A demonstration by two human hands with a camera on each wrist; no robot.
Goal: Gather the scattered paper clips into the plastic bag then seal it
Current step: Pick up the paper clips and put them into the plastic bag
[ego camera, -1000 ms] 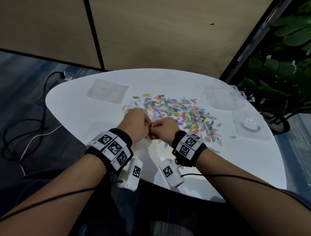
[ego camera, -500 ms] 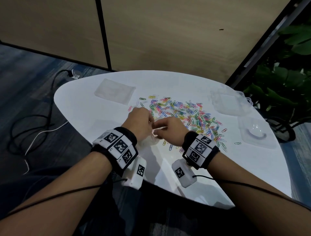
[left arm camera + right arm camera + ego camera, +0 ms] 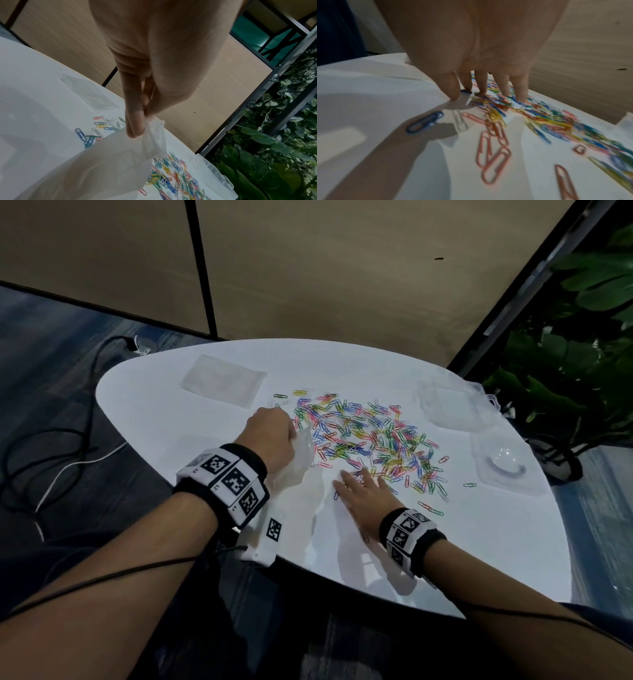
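My left hand (image 3: 154,56) pinches the rim of the plastic bag (image 3: 109,159) between thumb and fingers (image 3: 133,121), lifting its mouth above the tabletop (image 3: 164,419). My right hand (image 3: 363,501) lies flat, fingers (image 3: 481,83) straight and spread, tips resting on the near edge of the paper clips (image 3: 370,440). The clips are light, smooth and probably slide easily; sweeping should suit them better than picking. The film is thin and limp; hold it at the rim. Wood panels and plants (image 3: 565,364) surround the white tabletop.
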